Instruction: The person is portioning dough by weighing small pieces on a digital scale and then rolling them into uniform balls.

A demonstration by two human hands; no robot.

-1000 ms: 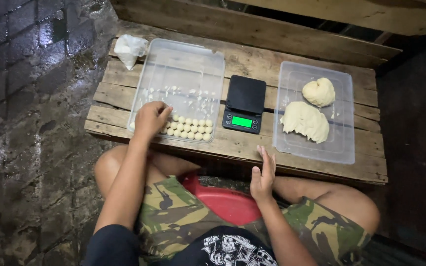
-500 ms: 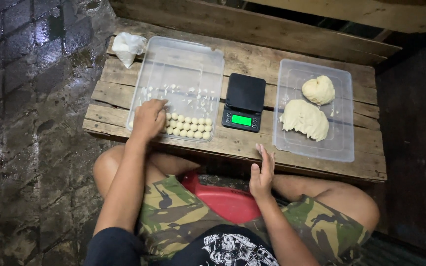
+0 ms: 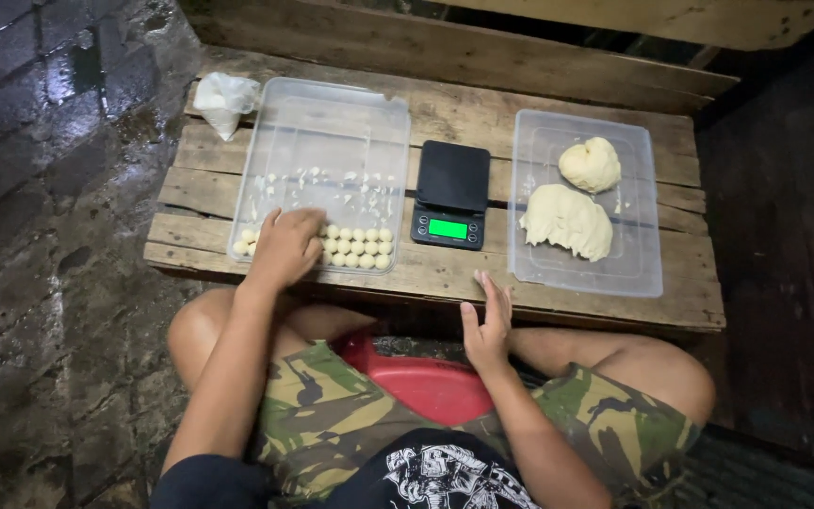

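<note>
Resting knuckles-up in the near corner of the clear tray (image 3: 324, 104), left hand (image 3: 286, 247) curled over the small dough balls (image 3: 360, 247), fingers bent down and hiding whatever sits beneath, so cannot tell whether a ball is pinched or merely touched. Just beside that hand, toward the scale (image 3: 451, 194), neat rows of balls; farther from it, scattered scraps. Best done with a light touch, setting each piece snug against the last row without squashing its neighbours. Lying flat and open on the edge of the wooden table (image 3: 558, 302), right hand (image 3: 487, 325), holding nothing. Well beyond it, two dough lumps (image 3: 572, 219) in a second tray (image 3: 643, 273). Hard to make out: scale digits, contents of the white bag (image 3: 223, 99).
</note>
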